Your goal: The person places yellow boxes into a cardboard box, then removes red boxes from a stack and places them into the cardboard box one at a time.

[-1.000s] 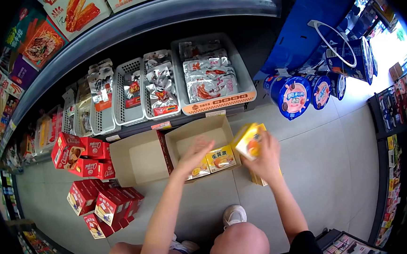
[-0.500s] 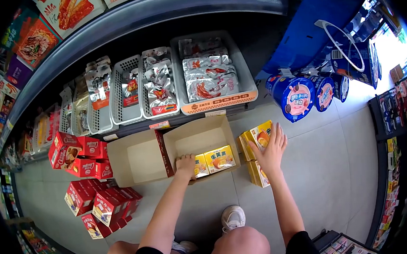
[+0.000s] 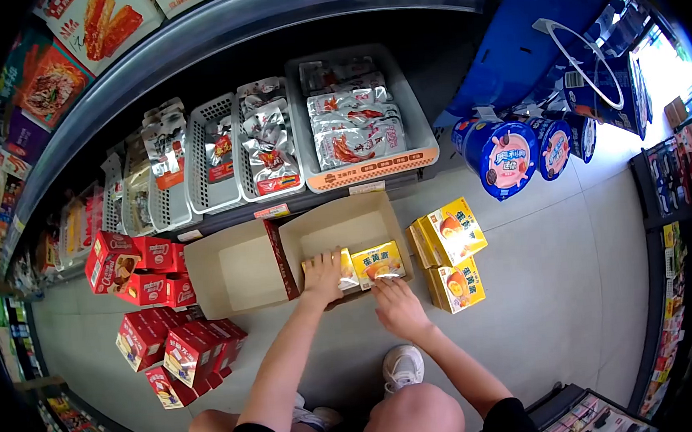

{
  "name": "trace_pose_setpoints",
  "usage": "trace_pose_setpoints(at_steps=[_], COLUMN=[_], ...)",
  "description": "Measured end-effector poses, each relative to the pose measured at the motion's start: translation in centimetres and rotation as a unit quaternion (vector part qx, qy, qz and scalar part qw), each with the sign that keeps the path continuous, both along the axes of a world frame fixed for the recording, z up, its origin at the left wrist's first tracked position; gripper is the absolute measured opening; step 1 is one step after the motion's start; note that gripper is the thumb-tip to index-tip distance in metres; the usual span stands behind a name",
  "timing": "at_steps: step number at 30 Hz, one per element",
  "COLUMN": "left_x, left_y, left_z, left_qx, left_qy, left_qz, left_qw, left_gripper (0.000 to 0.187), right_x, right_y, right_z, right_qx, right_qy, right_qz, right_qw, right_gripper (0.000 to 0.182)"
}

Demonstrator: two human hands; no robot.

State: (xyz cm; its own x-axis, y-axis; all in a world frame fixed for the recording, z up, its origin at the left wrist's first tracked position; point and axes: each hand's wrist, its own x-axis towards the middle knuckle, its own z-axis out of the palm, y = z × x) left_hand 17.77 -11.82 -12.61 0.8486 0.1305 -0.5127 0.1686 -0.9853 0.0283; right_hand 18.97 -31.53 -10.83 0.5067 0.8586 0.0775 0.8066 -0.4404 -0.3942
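Observation:
An open cardboard carton on the floor holds two yellow egg-yolk pastry boxes side by side at its near end. Over the left pastry box my left hand lies with its fingers extended, covering much of it. My right hand reaches across the carton's near edge, its fingertips touching the lower edge of the right pastry box. Those fingers are slightly bent and not wrapped round the box. Several more yellow boxes stand in two groups right of the carton.
Another open carton adjoins on the left. Red boxes and dark-red boxes are piled farther left. White baskets and a grey bin of silver packets line the shelf. Blue tubs stand at right.
My right hand has moved left from the yellow boxes outside the carton to the right pastry box inside. My left hand has shifted slightly up and right over the left box.

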Motion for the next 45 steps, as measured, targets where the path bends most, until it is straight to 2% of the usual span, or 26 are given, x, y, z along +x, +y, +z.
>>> trace_pose_setpoints(at_steps=[3,5,6,7,8,9,11,13,15,17,18,19,20,21,22,23,24,25,30,37,39,41,45], left_x=[0.5,0.6,0.6,0.4,0.3,0.1,0.1,0.0,0.2,1.2,1.8,2.0,2.2,2.6,2.7,2.3,1.9,1.7,2.5,2.6,2.6,2.8,2.6], left_y=[0.9,1.0,0.7,0.2,-0.6,-1.4,-3.4,-5.2,-5.4,-4.7,-3.5,-2.4,-1.5,-1.0,-1.1,-1.4,-1.9,-2.4,-4.3,-4.8,-5.0,-5.1,-4.0], left_z=[5.0,9.1,10.7,12.1,13.2,14.2,15.5,16.2,16.1,15.6,13.8,12.2,10.7,9.2,7.3,5.1,4.2,3.3,0.9,-1.8,-2.4,-1.1,2.0], left_qx=[-0.029,-0.049,-0.07,-0.071,-0.097,-0.124,-0.157,-0.205,-0.25,-0.41,-0.424,-0.425,-0.328,-0.227,-0.228,-0.172,-0.115,-0.118,-0.085,-0.049,-0.06,-0.087,-0.114], left_qy=[-0.061,-0.117,-0.137,-0.138,-0.153,-0.168,-0.149,-0.162,-0.201,-0.209,-0.18,-0.181,-0.159,-0.136,-0.138,-0.123,-0.106,-0.106,-0.03,-0.024,-0.035,-0.03,-0.059], left_qz=[0.018,-0.01,-0.025,-0.027,-0.066,-0.106,-0.135,-0.179,-0.188,-0.064,0.018,0.018,0.028,0.038,0.037,0.004,-0.03,-0.031,-0.076,-0.085,-0.047,-0.031,-0.015], left_qw=[0.998,0.992,0.988,0.987,0.981,0.972,0.967,0.949,0.928,0.885,0.888,0.887,0.931,0.964,0.963,0.977,0.987,0.987,0.993,0.995,0.996,0.995,0.992], left_gripper=[0.095,0.094,0.093,0.093,0.093,0.093,0.091,0.088,0.082,0.078,0.073,0.073,0.072,0.071,0.071,0.073,0.076,0.076,0.091,0.091,0.092,0.093,0.092], right_x=[0.1,0.4,0.6,0.6,0.7,0.8,1.4,1.6,0.9,-0.3,-1.0,-1.7,-2.5,-3.3,-3.6,-3.5,-3.5,-3.5,-2.4,-2.1,-2.1,-2.1,-2.0], right_y=[0.1,0.1,0.3,0.4,0.2,-0.2,-1.3,-3.2,-5.9,-9.1,-11.0,-12.7,-14.0,-15.1,-15.7,-15.6,-15.4,-15.0,-13.6,-12.8,-12.7,-12.8,-13.1], right_z=[0.2,1.2,1.8,2.4,3.1,4.1,6.6,8.0,8.5,8.9,8.9,8.9,8.3,7.3,6.3,5.5,4.8,4.1,3.2,2.8,3.0,2.9,2.6], right_qx=[0.02,0.117,0.118,0.221,0.316,0.314,0.382,0.348,0.352,0.398,0.396,0.391,0.39,0.421,0.451,0.451,0.46,0.467,0.489,0.449,0.444,0.402,0.393], right_qy=[0.028,0.12,0.118,0.245,0.361,0.358,0.569,0.575,0.501,0.488,0.507,0.522,0.52,0.502,0.481,0.479,0.467,0.454,0.437,0.438,0.432,0.441,0.459], right_qz=[-0.012,-0.057,-0.057,-0.154,-0.249,-0.254,-0.281,-0.301,-0.305,-0.356,-0.412,-0.466,-0.466,-0.501,-0.532,-0.533,-0.567,-0.601,-0.601,-0.595,-0.59,-0.597,-0.585], right_qw=[0.999,0.984,0.984,0.931,0.842,0.842,0.672,0.677,0.73,0.69,0.646,0.598,0.599,0.566,0.531,0.532,0.499,0.464,0.457,0.501,0.517,0.536,0.541], right_gripper=[0.048,0.05,0.05,0.052,0.053,0.053,0.053,0.053,0.054,0.052,0.048,0.045,0.045,0.043,0.041,0.041,0.041,0.041,0.044,0.04,0.038,0.033,0.037])
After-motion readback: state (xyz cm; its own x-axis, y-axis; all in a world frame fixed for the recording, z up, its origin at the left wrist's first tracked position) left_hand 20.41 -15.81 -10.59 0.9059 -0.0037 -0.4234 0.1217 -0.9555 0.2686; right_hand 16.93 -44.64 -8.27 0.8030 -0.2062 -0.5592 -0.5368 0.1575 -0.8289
